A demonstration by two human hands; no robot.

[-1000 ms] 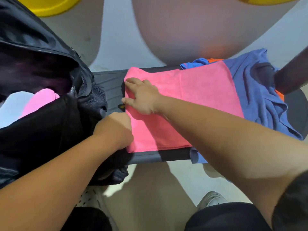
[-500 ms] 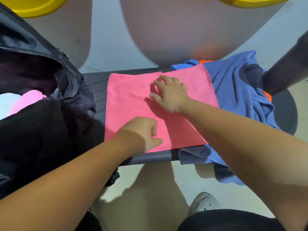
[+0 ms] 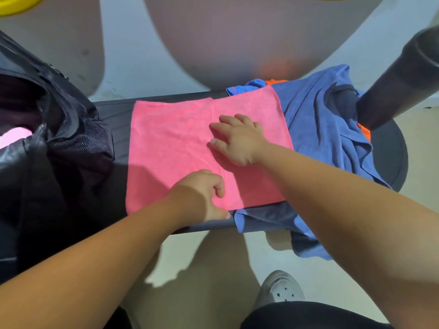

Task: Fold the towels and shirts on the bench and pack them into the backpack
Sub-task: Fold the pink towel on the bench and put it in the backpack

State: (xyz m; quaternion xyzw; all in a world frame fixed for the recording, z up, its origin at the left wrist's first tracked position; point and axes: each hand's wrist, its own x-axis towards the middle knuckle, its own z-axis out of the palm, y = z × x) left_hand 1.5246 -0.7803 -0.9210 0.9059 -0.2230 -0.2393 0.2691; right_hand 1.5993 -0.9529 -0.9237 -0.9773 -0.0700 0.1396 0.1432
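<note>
Here, head view: a flat pink microfibre towel [image 3: 180,148] lies at frame centre on the dark grey bench [image 3: 114,110]. The right hand [image 3: 237,138] rests on it, fingers spread and palm down. The left hand [image 3: 202,193], fingers curled, pinches the towel's near edge. A crumpled blue shirt [image 3: 325,129] lies at centre right, touching the towel. An open black backpack [image 3: 59,150] fills the left edge.

Hard to pin down, but it looks like some bare indoor room or utility space rather than a furnished home: pale plain floor [image 3: 147,65] across the upper frame, a dark plastic counter [image 3: 389,157] in the middle, yellow rounded things [image 3: 14,5] at the upper left corner and top edge.
</note>
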